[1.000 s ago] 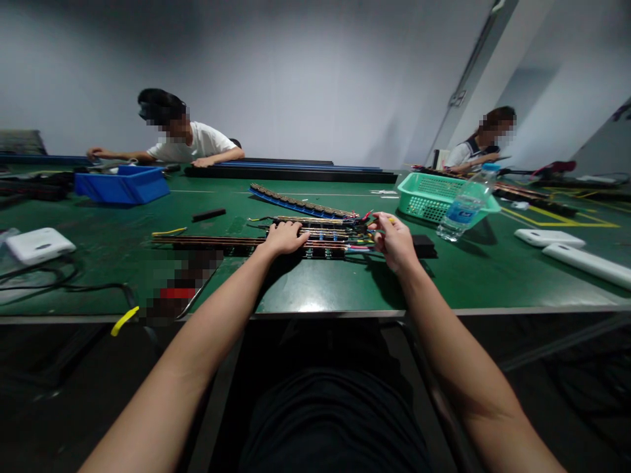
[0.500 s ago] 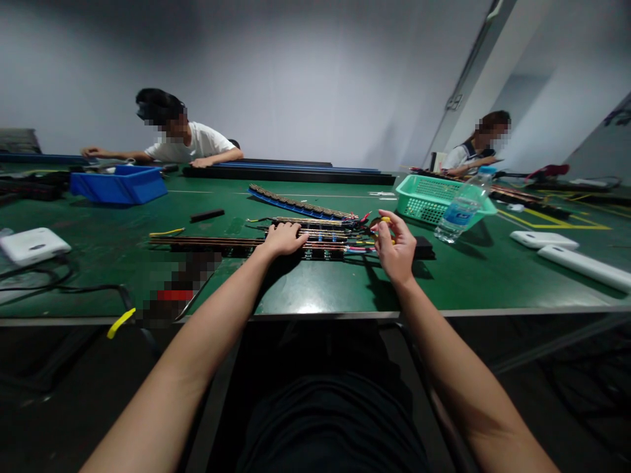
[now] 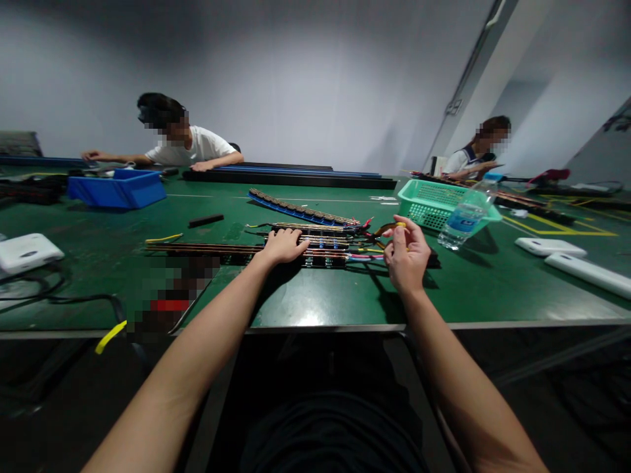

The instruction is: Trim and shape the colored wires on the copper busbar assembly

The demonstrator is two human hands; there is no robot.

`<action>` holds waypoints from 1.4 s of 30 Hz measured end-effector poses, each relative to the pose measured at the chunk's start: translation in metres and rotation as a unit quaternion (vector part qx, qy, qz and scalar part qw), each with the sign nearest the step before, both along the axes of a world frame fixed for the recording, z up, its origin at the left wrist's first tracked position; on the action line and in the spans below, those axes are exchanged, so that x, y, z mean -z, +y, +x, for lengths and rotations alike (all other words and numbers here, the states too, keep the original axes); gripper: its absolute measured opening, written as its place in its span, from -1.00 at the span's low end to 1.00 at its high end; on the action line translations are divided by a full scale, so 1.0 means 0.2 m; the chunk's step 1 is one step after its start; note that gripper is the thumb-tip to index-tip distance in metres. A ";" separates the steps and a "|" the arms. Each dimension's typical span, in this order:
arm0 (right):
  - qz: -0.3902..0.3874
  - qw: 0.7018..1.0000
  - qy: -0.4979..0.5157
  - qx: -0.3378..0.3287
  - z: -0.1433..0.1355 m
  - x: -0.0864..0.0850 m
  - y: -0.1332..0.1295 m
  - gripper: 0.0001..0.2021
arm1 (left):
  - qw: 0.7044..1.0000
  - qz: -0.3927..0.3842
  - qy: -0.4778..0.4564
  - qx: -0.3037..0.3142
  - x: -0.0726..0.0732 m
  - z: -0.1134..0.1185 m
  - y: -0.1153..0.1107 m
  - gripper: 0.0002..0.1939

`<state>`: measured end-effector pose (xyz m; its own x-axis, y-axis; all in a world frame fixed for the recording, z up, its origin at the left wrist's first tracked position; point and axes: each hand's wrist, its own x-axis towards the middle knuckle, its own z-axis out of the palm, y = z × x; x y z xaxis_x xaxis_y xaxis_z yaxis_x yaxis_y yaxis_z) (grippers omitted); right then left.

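My left hand (image 3: 283,246) lies flat, fingers spread, over long dark strips with copper-coloured rails (image 3: 217,249) on the green table. Beneath its fingers are shorter strips of the same look. My right hand (image 3: 408,255) is closed in a pinch at the wired ends of these strips. A small yellow thing (image 3: 401,225) shows between its fingers; its kind is not clear. Red, blue, white and yellow wires (image 3: 367,257) run from the strips towards this hand. Behind the left hand, a blue-edged strip (image 3: 300,209) lies at a slant.
A green basket (image 3: 426,203) and a water bottle (image 3: 461,220) stand to the right, near white devices (image 3: 552,247). At left are a blue bin (image 3: 118,190), a white box (image 3: 29,255) and black cables (image 3: 89,297). Two people work across the table, behind long bars (image 3: 290,176).
My right hand has shifted slightly right and is turned a little, drawing a dark curved strand with it. My left hand stays on the strips. The view has tilted slightly.
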<state>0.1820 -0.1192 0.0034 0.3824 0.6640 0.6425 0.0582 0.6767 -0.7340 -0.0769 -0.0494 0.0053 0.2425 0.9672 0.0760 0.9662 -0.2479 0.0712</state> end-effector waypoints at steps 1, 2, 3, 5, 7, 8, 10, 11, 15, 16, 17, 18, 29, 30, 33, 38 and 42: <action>0.001 1.000 -0.002 -0.002 0.00 0.00 0.00 -0.60 | 1.000 -0.001 0.001 -0.001 0.00 0.00 0.00 -0.37; 0.004 1.000 -0.001 -0.003 0.00 0.00 0.00 -0.61 | 1.000 -0.002 0.002 -0.001 0.00 0.00 0.00 -0.37; 0.005 1.000 0.003 -0.002 0.00 0.00 0.01 -0.62 | 1.000 -0.002 0.003 -0.001 0.00 0.00 0.00 -0.37; 0.005 1.000 0.008 0.001 0.00 0.00 0.01 -0.63 | 1.000 -0.001 0.004 0.000 -0.01 0.00 0.00 -0.37; 0.002 1.000 0.002 0.005 0.00 0.01 0.02 -0.63 | 1.000 -0.001 0.004 0.001 -0.01 0.00 -0.01 -0.36; 0.001 1.000 -0.006 0.007 0.01 0.01 0.02 -0.63 | 1.000 -0.001 0.004 0.003 -0.01 0.00 -0.01 -0.35; -0.005 0.999 -0.036 0.012 0.01 0.01 0.02 -0.64 | 1.000 -0.002 0.003 0.005 0.00 0.00 -0.01 -0.34; -0.007 0.998 -0.062 0.017 0.01 0.02 0.01 -0.65 | 1.000 -0.001 0.002 0.006 0.00 0.00 0.00 -0.34; 0.006 0.959 -0.285 -0.005 -0.01 0.05 -0.01 -0.74 | 1.000 0.004 -0.001 0.007 0.00 0.00 0.00 -0.35; 0.015 0.938 -0.344 -0.027 -0.01 0.07 -0.01 -0.76 | 1.000 0.006 -0.003 0.007 0.01 0.00 0.00 -0.35; 0.023 0.919 -0.389 -0.049 -0.02 0.08 -0.01 -0.78 | 1.000 0.007 -0.004 0.006 0.01 0.00 0.00 -0.35; 0.029 0.906 -0.418 -0.068 -0.03 0.08 -0.01 -0.79 | 1.000 0.007 -0.004 0.005 0.01 0.00 0.01 -0.35; -0.031 0.988 -0.148 -0.014 0.01 -0.03 0.02 -0.66 | 1.000 0.008 -0.004 0.013 0.01 -0.01 0.00 -0.35; -0.047 0.994 -0.089 -0.028 0.03 -0.06 0.04 -0.63 | 1.000 0.007 -0.002 0.013 0.01 -0.01 0.00 -0.35; -0.077 0.994 0.034 -0.063 0.09 -0.16 0.13 -0.59 | 1.000 0.003 0.000 0.015 0.01 -0.01 0.00 -0.34; -0.002 0.999 0.040 -0.020 0.12 -0.22 0.33 -0.66 | 1.000 0.006 -0.007 0.013 0.02 -0.02 0.01 -0.33; 0.015 1.000 0.006 0.004 0.12 -0.14 0.46 -0.69 | 1.000 0.005 -0.005 0.013 0.01 -0.01 0.01 -0.34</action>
<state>0.2063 -0.0275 0.0318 0.3954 0.6419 0.6570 0.0537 0.6979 -0.7142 -0.0792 -0.0468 0.0026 0.2676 0.9595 0.0885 0.9585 -0.2744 0.0777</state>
